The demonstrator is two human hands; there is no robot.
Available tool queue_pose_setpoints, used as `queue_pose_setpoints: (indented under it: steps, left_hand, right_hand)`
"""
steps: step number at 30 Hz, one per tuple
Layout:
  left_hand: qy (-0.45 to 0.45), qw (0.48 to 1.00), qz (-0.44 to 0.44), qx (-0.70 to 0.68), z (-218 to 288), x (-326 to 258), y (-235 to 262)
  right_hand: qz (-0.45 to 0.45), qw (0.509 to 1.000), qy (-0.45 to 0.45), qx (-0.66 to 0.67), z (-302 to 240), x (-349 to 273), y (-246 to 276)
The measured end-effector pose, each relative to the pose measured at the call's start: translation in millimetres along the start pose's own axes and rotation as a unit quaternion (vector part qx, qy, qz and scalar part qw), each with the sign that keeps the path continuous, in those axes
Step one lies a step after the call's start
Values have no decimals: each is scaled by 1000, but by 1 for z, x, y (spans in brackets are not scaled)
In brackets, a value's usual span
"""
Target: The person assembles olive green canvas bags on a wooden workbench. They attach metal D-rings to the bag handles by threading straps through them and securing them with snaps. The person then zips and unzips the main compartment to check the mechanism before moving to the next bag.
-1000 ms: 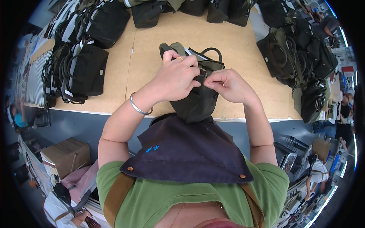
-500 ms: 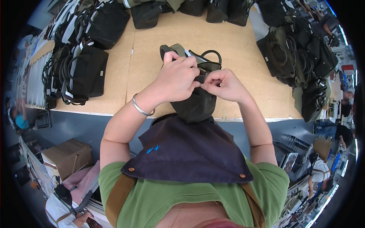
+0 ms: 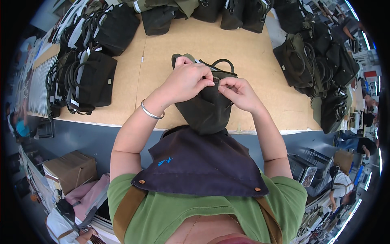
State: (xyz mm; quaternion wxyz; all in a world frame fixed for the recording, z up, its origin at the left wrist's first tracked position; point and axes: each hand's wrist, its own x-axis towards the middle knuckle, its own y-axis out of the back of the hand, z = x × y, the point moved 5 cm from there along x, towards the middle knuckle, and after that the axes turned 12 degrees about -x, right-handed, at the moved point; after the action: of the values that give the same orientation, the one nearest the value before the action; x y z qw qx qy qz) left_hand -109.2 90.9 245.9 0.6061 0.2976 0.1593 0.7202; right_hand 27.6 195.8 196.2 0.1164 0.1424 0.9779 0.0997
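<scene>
A dark olive bag (image 3: pixel 207 107) is held upright at the near edge of the workbench (image 3: pixel 260 81), its base toward the apron (image 3: pixel 203 166) and its long axis running straight away from the body. The bag's opening and its black loop handle (image 3: pixel 223 63) lie at the far end, directly under both hands. The left hand (image 3: pixel 187 81) is curled over the bag's top left corner, with its fingers pressed together on the fabric at the mouth. The right hand (image 3: pixel 239 91) is set just right of the bag's midline, with thumb and forefinger pinched on a small part at the opening; whether a zip pull or the fabric edge is caught cannot be told. The two sets of fingertips nearly touch above the bag's centre line, so neither hand is clearly nearer the opening. A metal bangle (image 3: pixel 151 112) is worn on the left wrist. Left of the bag a cluster of black bags (image 3: pixel 91 77) is stacked, and right of it more dark bags (image 3: pixel 317 69) are piled.
</scene>
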Motion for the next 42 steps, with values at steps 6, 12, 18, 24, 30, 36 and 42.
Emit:
queue_pose_setpoints:
  steps: [6, 12, 18, 24, 30, 36, 42]
  left_hand:
    - [-4, 1000, 1, 19, 3, -1, -1]
    - [-7, 999, 16, 34, 7, -1, 1]
    - [12, 999, 5, 43, 11, 0, 2]
    - [42, 998, -12, 40, 13, 1, 5]
    - [75, 996, -21, 45, 11, 0, 4]
    - [37, 998, 41, 37, 20, -6, 6]
    - [5, 994, 85, 66, 13, -21, 1]
  right_hand:
    - [1, 999, 18, 26, -2, 1, -2]
    - [19, 1000, 8, -20, 2, 2, -3]
    - [42, 994, 25, -102, -10, -3, -3]
    - [53, 984, 80, -149, -24, -6, -5]
    - [72, 969, 101, -213, -32, -8, -7]
    - [107, 942, 161, -274, -47, -12, -8]
    - [116, 958, 81, -247, -49, -16, -10]
